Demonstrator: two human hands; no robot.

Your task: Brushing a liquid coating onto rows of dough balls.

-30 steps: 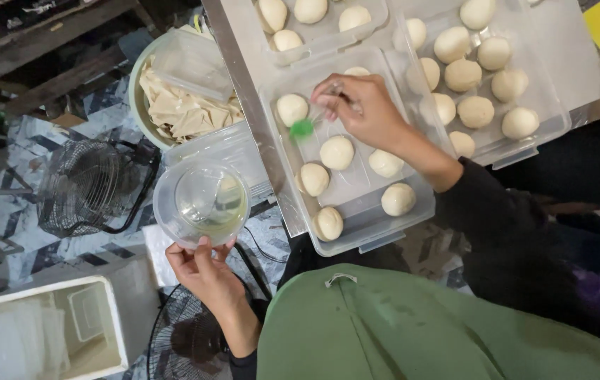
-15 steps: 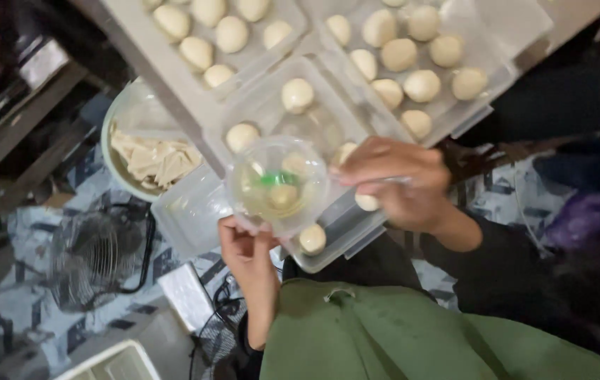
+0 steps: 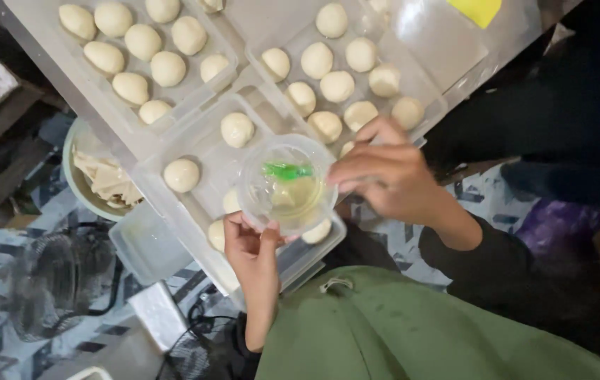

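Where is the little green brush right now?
In the head view, the green brush dips into the clear cup at picture centre, held by the left hand over the nearest tray of dough balls.

- Table [image 3: 54,95]: pale grey surface, running diagonally across the upper frame.
- Three clear plastic trays sit directly on it, edges close together.
- Upper-left tray [image 3: 96,105]: holds pale dough balls in rows.
- Upper-right tray [image 3: 430,116]: holds more dough balls.
- Nearest tray [image 3: 173,204]: overhangs the table edge, a few dough balls inside.
- Yellow sheet [image 3: 478,10]: lies at the far right.
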